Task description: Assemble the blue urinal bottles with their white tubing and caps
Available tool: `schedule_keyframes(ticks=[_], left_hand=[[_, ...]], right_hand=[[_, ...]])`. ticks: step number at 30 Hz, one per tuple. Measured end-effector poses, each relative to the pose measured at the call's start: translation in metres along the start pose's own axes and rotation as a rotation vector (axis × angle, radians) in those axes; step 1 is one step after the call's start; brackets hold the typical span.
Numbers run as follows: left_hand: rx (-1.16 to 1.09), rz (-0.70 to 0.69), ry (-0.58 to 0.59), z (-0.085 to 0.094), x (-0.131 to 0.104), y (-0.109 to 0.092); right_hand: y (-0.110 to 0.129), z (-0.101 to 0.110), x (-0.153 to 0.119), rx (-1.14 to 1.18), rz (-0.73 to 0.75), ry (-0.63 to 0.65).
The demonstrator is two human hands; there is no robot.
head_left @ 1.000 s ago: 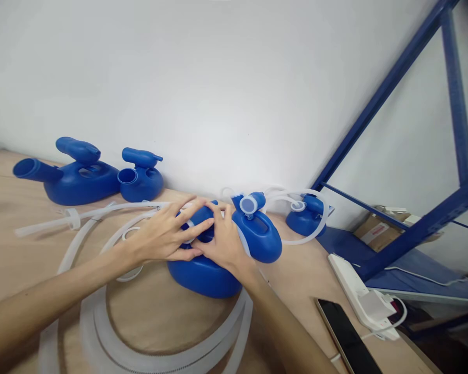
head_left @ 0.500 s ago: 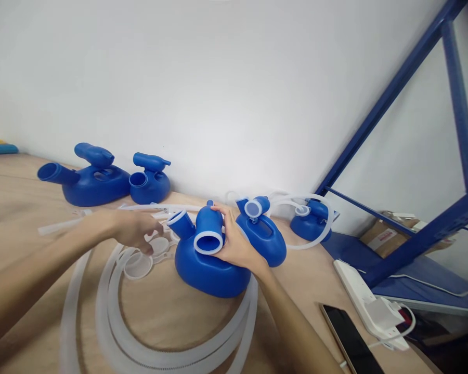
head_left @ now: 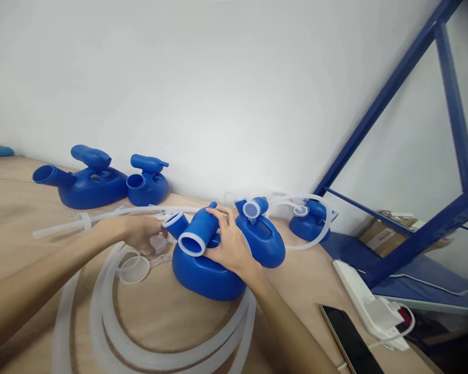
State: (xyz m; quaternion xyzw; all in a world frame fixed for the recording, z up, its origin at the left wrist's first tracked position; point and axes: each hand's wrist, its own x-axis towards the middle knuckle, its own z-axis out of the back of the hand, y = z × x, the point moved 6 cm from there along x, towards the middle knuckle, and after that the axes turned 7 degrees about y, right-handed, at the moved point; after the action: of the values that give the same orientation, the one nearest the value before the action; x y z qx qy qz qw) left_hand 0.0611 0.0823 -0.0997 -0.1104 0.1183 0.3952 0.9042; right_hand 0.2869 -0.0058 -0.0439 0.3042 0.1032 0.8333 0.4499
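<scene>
My right hand (head_left: 232,246) is closed round a blue tube-like piece (head_left: 203,223) with a white rim and a narrow tip. The piece lies tilted over a blue urinal bottle (head_left: 206,278), whose white-rimmed spout points up to the left. Just left of that spout, my left hand (head_left: 144,234) is curled with its fingers on a clear plastic cap (head_left: 158,242) among other caps; the fingers partly hide it. A larger clear round cap (head_left: 134,269) with a strap lies below this hand. Loops of translucent hose (head_left: 140,356) lie on the table in front of the bottle.
Two blue urinal bottles (head_left: 91,189) (head_left: 150,189) stand at the back left. Another bottle (head_left: 265,244) sits behind my right hand, with one more (head_left: 308,228) and its hose farther right. A phone (head_left: 351,337), a power strip (head_left: 359,291) and a blue metal frame (head_left: 386,109) are at right.
My left hand has moved slightly right and its fingers have drawn together at the caps. The blue tube-like piece in my right hand has turned, its white-rimmed opening shifting left.
</scene>
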Motion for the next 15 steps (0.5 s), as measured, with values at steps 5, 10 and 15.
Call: schedule_keyframes(ticks=[5, 10, 15], left_hand=[[0.185, -0.112, -0.412, 0.036, -0.034, 0.018], [0.320, -0.187, -0.791, 0.092, -0.104, -0.012], [0.506, -0.297, -0.896, 0.091, -0.118, -0.104]], right_hand=[[-0.002, -0.001, -0.001, 0.002, -0.015, -0.022], [-0.003, -0.003, -0.002, -0.030, -0.024, -0.037], [-0.009, -0.008, -0.001, 0.034, -0.082, 0.003]])
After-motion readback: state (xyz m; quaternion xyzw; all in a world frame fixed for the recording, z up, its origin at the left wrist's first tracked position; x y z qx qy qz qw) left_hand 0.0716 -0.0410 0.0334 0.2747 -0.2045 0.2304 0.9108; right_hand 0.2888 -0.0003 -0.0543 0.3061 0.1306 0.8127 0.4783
